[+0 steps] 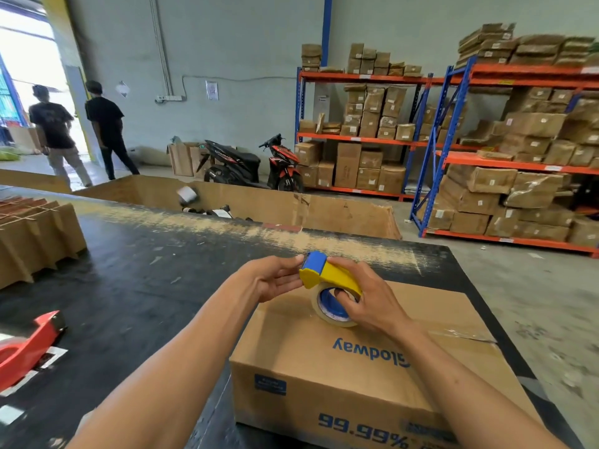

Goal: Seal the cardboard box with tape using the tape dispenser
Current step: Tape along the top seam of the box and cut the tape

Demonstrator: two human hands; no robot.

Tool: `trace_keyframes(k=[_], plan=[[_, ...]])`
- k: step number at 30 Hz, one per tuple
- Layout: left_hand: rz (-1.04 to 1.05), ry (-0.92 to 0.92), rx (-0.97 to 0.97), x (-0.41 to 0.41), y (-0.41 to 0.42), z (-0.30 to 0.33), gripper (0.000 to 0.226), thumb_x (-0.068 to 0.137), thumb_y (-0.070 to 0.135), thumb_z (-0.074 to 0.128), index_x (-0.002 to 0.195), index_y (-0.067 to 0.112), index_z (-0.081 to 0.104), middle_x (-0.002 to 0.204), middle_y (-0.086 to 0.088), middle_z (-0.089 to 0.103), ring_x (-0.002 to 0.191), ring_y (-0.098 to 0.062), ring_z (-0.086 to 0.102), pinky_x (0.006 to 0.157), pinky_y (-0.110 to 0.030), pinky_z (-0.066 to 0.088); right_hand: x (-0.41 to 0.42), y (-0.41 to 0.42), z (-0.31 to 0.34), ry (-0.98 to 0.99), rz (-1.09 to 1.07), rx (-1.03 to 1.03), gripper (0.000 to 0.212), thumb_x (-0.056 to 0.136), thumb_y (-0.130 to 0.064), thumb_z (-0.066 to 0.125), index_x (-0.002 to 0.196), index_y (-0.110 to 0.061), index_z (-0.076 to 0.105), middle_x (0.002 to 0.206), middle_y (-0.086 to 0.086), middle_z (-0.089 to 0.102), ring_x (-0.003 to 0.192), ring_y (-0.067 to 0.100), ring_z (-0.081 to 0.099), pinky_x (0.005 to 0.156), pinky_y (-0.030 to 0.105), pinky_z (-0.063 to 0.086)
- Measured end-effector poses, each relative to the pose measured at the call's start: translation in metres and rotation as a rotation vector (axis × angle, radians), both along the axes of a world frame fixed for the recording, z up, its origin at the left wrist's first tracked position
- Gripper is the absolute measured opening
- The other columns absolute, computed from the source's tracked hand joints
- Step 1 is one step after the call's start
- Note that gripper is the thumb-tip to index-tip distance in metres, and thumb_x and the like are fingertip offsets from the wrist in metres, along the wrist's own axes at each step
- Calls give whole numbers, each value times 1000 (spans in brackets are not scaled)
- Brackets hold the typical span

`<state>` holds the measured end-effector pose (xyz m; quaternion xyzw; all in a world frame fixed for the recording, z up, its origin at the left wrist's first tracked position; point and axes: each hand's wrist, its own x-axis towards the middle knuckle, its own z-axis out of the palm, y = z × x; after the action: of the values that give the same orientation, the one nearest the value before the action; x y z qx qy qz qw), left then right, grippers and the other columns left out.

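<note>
A brown cardboard box (340, 367) with blue print lies on the black table in front of me, flaps closed, with clear tape along its seam at the right. Over its far edge I hold a yellow and blue tape dispenser (327, 275) carrying a roll of tan tape (334, 307). My right hand (366, 296) grips the dispenser's body, fingers inside the roll's core. My left hand (275, 278) touches the blue front end with its fingertips.
A red tape dispenser (29, 345) lies at the table's left edge. Folded cardboard stacks (35, 234) sit at the far left. A large open carton (259, 202) stands beyond the table. Two people walk away at the back left; motorcycles and loaded shelves stand behind.
</note>
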<state>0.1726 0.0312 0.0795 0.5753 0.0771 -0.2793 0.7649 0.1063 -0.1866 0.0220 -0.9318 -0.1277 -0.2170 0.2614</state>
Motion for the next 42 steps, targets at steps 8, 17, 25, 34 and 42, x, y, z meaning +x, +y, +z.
trace_keyframes(k=[8,17,25,34,42], plan=[[59,-56,96,13,15,-12,8,91,-9,56,94,-4,62,92,-21,69,78,-29,69,68,-39,61,14,5,6,39,82,9,64,85,-35,63,141,-56,41,105,1,55,90,15,55,80,36,51],[232,-139,174,14,15,-19,17,88,-19,53,100,-9,60,80,-24,67,60,-30,69,43,-32,57,23,8,19,145,122,38,52,87,-68,60,137,-65,46,94,0,56,85,14,54,80,36,47],[273,-145,175,24,58,-25,25,86,-24,51,105,-8,55,85,-27,71,62,-31,74,54,-37,62,15,-32,37,232,142,-25,45,80,-73,65,123,-70,54,111,-12,65,98,9,58,89,43,51],[351,-310,518,20,62,-73,29,73,-1,83,98,6,69,87,-13,73,66,-16,69,59,-25,54,34,-5,51,303,102,-458,58,80,-85,48,134,-66,46,98,-8,58,94,16,54,83,39,47],[376,-291,541,22,54,-95,15,77,6,82,87,4,72,92,-14,74,89,-29,71,79,-37,59,36,-8,50,299,98,-507,63,79,-87,42,137,-66,42,97,-8,57,93,16,53,82,39,46]])
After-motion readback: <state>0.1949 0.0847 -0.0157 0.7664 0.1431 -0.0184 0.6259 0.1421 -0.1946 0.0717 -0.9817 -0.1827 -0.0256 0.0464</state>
